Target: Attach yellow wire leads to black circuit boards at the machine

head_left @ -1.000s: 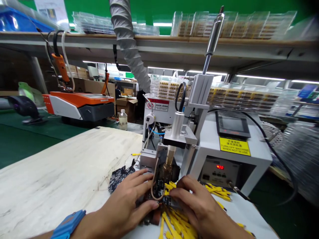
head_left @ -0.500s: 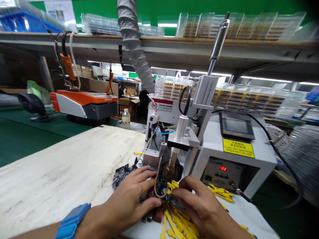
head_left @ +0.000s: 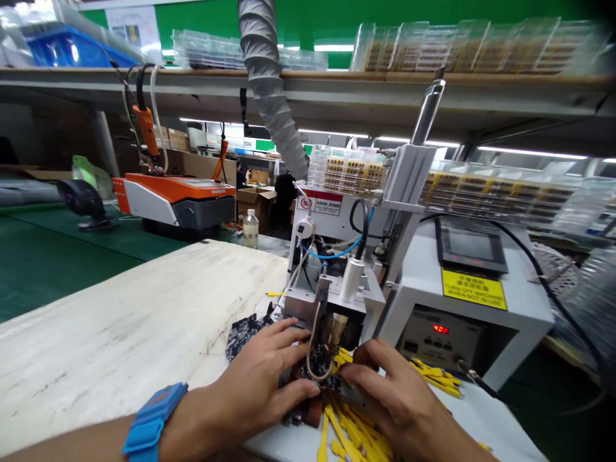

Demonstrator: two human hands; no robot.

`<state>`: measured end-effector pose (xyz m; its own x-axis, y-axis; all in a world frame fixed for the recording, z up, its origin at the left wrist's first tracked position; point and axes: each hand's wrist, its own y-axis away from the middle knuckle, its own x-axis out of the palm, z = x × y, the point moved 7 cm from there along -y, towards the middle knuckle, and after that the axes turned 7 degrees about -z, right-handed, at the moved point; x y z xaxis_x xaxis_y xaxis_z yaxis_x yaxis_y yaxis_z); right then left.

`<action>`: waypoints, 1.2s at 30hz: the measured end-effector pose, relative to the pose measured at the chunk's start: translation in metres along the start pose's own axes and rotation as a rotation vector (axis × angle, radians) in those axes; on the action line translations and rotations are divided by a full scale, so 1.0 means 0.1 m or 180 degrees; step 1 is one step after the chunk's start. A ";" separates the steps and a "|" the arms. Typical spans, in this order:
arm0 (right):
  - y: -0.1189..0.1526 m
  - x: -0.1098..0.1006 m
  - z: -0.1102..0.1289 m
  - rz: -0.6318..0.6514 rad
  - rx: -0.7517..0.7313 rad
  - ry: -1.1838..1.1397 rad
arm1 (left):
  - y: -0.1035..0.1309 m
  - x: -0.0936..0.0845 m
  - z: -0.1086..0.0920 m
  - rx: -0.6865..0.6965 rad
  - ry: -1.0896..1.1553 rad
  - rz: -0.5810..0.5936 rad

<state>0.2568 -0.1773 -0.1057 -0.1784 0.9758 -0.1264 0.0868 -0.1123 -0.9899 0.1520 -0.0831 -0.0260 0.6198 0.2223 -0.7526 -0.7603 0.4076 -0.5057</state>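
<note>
My left hand (head_left: pixel 262 372), with a blue wrist strap (head_left: pixel 156 420), rests with spread fingers beside the machine's fixture, its thumb near a dark circuit board (head_left: pixel 328 383). On the right, my right hand (head_left: pixel 392 388) has curled fingers at yellow strips beside that board; its fingertips are partly hidden. Between the hands, the brass-coloured tip (head_left: pixel 335 333) of the press machine (head_left: pixel 353 279) is low over the board, with a thin looped tube in front. More yellow strips (head_left: pixel 353 430) lie in a pile below my right hand. Dark boards (head_left: pixel 245 333) lie left of the fixture.
A controller box (head_left: pixel 433 356) with a red display stands right, near more yellow strips (head_left: pixel 440 378). Behind are a bottle (head_left: pixel 250 229), an orange-and-grey machine (head_left: pixel 178 202) and a small black fan (head_left: pixel 84 200). A grey hose (head_left: pixel 267 77) hangs above.
The press head has come down toward the board, and the red display reads differently. The view has shifted slightly; both hands keep nearly the same places around the fixture.
</note>
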 end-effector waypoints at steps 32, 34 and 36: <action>-0.02 -0.01 0.03 -0.0012 -0.0052 -0.0051 | 0.06 0.03 0.11 -0.0355 -0.0056 0.0108; 0.02 0.02 -0.04 0.0031 0.0018 0.0043 | 0.06 0.04 0.10 -0.0335 -0.0068 0.0152; 0.08 0.07 -0.17 0.0122 0.0287 0.0223 | 0.06 0.06 0.10 -0.0340 -0.0099 0.0230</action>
<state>0.2730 -0.1686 -0.1135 -0.1076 0.9808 -0.1626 0.0033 -0.1632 -0.9866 0.1532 -0.0708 -0.0294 0.5672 0.2756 -0.7761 -0.8185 0.2933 -0.4940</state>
